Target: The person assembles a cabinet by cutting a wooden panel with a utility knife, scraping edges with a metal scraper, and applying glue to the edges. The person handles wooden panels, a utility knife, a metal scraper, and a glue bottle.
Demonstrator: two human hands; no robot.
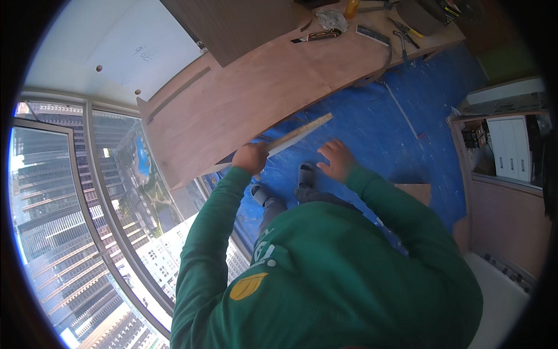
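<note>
My left hand (251, 157) is closed around one end of a narrow wooden strip (302, 129). The strip slants up and to the right over a blue floor sheet (360, 122), its far end free. To the right of it my right hand (338, 159) hovers with its fingers apart, holding nothing. Just beyond both hands runs the near edge of a long reddish-brown wooden board (256, 99). A thin strip (179, 94) lies along that board's far left side.
On the worktop's far right are a utility knife (323, 36), a dark block (372, 35), pliers (407, 27), a hammer (402, 47), crumpled plastic (332, 21) and an orange bottle (351, 8). Tall windows (52, 192) stand at left, a cabinet with white binders (508, 148) at right.
</note>
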